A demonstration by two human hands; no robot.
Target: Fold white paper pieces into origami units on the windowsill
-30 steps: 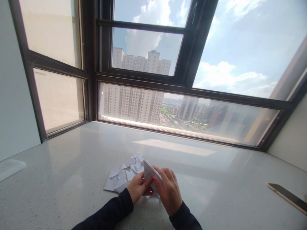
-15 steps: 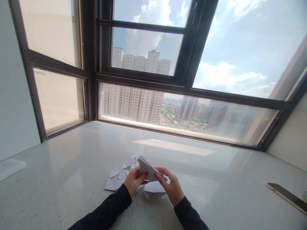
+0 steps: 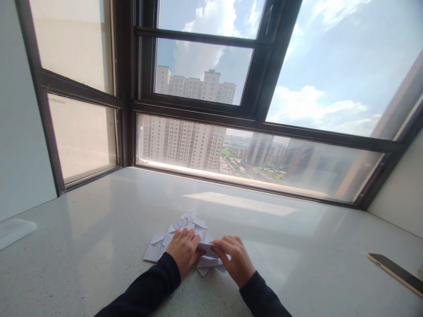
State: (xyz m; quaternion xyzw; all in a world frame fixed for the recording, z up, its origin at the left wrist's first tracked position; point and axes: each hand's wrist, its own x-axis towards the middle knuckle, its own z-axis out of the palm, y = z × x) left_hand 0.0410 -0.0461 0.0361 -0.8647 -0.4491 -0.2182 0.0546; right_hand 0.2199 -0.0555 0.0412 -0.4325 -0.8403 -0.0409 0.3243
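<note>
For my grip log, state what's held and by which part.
A folded white paper piece, its left end in the left hand, right end in the right hand.

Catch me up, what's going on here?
A person in dark sleeves is handling a folded white paper, gripped between the left hand and right hand. More folded white pieces lie on the speckled white surface under and beyond the hands. What looks like a phone lies off to the right. A window stands behind.
</note>
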